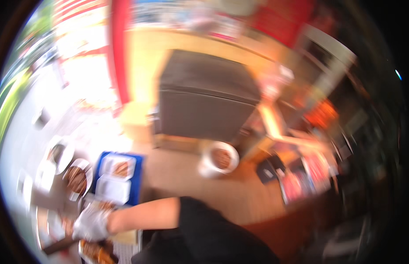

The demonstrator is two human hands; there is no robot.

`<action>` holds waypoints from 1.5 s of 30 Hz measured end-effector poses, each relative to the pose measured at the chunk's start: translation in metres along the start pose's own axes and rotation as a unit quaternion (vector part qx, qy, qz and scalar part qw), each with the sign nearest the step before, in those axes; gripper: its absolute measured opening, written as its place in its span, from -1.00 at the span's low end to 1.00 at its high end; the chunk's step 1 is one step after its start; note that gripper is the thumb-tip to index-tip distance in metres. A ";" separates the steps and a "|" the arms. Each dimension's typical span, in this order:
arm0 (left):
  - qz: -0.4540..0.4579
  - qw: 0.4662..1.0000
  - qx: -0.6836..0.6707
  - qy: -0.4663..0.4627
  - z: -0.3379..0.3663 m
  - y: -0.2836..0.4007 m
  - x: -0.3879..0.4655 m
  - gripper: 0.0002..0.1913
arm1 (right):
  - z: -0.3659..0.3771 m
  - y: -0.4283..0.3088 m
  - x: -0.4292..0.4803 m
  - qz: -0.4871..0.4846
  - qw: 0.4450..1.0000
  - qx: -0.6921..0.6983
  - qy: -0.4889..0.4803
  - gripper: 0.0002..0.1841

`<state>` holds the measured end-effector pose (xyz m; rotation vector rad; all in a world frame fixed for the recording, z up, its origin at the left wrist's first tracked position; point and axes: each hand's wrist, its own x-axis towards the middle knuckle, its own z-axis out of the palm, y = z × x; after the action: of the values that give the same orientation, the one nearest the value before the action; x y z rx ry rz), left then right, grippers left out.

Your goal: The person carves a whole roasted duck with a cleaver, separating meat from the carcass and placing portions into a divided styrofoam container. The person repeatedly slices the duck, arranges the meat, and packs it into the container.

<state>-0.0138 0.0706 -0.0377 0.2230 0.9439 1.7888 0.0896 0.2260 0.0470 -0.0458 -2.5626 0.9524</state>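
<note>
My right hand (pixel 91 222), in a whitish glove, reaches to the lower left from a black sleeve. A dark flat bar (pixel 60 246), perhaps a knife, meets the glove's lower edge; blur hides the fingers and whether they grip it. Brown food pieces (pixel 106 205) lie just above the glove. Below it sits more orange-brown food (pixel 98 252) in a container. Above the hand, a blue tray (pixel 138 175) carries a white foam clamshell box (pixel 113 189), lid up, with some brown food in one half. My left hand cannot be made out.
White tubs stand left of the tray, one with brown contents (pixel 75 180). Another white bucket (pixel 204 166) of reddish-brown food sits mid-surface. Behind it rises a large dark box-like case (pixel 204 112). Papers or packets (pixel 292 186) and a black object (pixel 267 170) lie right. Strong blur covers the view.
</note>
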 end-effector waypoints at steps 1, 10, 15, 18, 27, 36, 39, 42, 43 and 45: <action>0.011 0.999 -0.027 0.013 -0.009 0.007 -0.014 -0.51 | 0.003 0.001 0.005 -0.023 0.999 0.027 -0.023 -0.82; 0.003 0.971 -0.209 0.115 0.004 0.040 -0.068 -0.36 | 0.012 -0.017 0.058 -0.067 0.989 -0.037 -0.128 -0.71; 0.043 0.956 -0.237 0.165 0.003 0.047 -0.089 -0.32 | 0.042 -0.027 0.074 -0.113 0.983 -0.008 -0.144 -0.62; 0.059 0.948 -0.258 0.177 -0.004 0.043 -0.094 -0.31 | 0.055 -0.027 0.079 -0.133 0.979 0.009 -0.157 -0.62; 0.102 0.939 -0.274 0.183 -0.012 0.039 -0.102 -0.27 | 0.054 -0.019 0.079 -0.183 0.967 -0.004 -0.176 -0.69; 0.114 0.939 -0.268 0.181 -0.019 0.042 -0.107 -0.35 | 0.055 -0.008 0.078 -0.180 0.964 -0.001 -0.196 -0.65; 0.124 0.939 -0.272 0.172 -0.023 0.042 -0.109 -0.32 | 0.055 -0.004 0.079 -0.187 0.959 -0.023 -0.214 -0.64; 0.128 0.927 -0.304 0.175 -0.024 0.034 -0.104 -0.34 | 0.065 -0.001 0.077 -0.203 0.956 0.016 -0.209 -0.65; 0.125 0.927 -0.311 0.167 -0.025 0.032 -0.102 -0.35 | 0.068 0.000 0.076 -0.193 0.959 0.026 -0.207 -0.65; 0.106 0.928 -0.312 0.176 -0.030 0.032 -0.102 -0.36 | 0.073 0.003 0.072 -0.160 0.955 0.049 -0.245 -0.64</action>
<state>-0.0090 -0.0357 -0.0078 -0.4299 0.5534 2.2838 -0.0045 0.1955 0.0208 0.6965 -2.8230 1.0591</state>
